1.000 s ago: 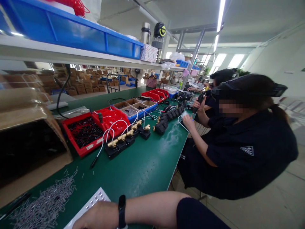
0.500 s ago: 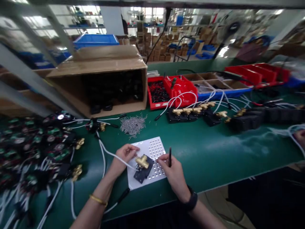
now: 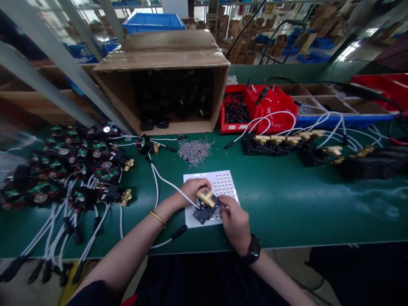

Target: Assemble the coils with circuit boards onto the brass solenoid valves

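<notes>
The brass-topped unit [image 3: 204, 211] is slanting away rightward between the hands, left hand [image 3: 191, 191] holding its far-left side, right hand [image 3: 236, 221] bunching fingers at its right edge, grip unclear.

Pile [image 3: 194, 151] behind sheet [image 3: 191, 218], carton [image 3: 162, 52] beyond (bin [image 3: 235, 127] right)

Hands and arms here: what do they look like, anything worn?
The left hand and right hand wear no gloves. The left arm has a dark sleeve and a gold-coloured bangle; the right arm, a black watch.
</notes>
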The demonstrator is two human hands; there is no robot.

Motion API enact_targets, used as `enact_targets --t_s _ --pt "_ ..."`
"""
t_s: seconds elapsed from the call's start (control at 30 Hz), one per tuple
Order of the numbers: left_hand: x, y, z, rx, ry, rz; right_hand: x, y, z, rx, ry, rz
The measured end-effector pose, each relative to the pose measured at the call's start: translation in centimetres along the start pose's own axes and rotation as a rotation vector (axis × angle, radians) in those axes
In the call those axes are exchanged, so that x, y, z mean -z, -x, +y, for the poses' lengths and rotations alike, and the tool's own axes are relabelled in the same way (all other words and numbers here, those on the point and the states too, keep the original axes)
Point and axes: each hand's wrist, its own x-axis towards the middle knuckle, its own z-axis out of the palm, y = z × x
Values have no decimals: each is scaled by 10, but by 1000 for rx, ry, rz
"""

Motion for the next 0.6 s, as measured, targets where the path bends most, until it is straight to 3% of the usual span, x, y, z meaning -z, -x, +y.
enact_targets --t_s 0.17,0.33,0.6 --pt "-8 20 -7 -84 -121 53 6 7 0 20 26 -65" --pt "-18 39 -18 -132 -157 117 12 22 -9 27 111 -221" --pt "-2 31 -13 -238 -290 105 3 7 0 200 249 -223"
